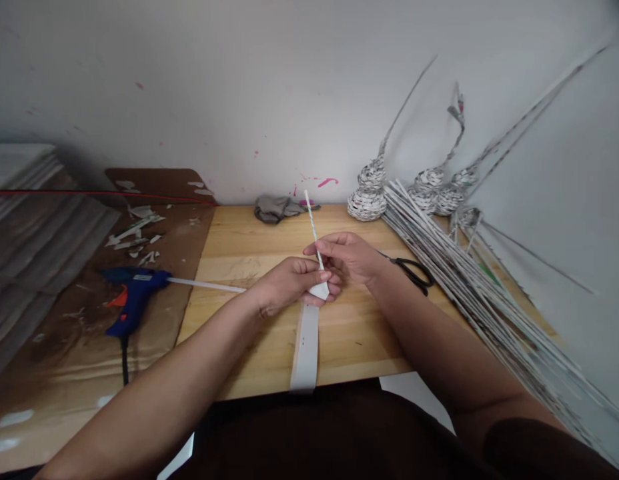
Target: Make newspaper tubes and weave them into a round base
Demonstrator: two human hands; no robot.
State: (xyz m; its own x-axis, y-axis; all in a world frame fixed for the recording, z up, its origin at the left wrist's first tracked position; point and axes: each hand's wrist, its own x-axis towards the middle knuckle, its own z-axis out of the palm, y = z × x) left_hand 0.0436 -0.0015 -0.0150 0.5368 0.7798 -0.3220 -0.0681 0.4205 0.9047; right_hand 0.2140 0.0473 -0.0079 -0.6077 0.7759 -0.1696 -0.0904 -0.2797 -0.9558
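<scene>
A thin white paper tube [312, 220] with a greenish spiral stripe slants up out of my two hands. Its lower end runs into the folded end of a white paper strip [305, 347], which trails down across the wooden table past the front edge. My left hand [294, 280] is closed, its thumb pressed on the strip where tube and paper meet. Closed around the tube, my right hand [347, 257] pinches it between thumb and fingers, with other fingertips under the folded paper. Part of the join is hidden by the fingers.
A blue glue gun [134, 300] lies on cardboard at left, near paper scraps [137, 230]. Black-handled scissors [413, 272] lie by my right forearm. Beyond are a bundle of paper sticks [454, 273], woven paper gourd shapes [368, 200] and a grey rag [274, 209].
</scene>
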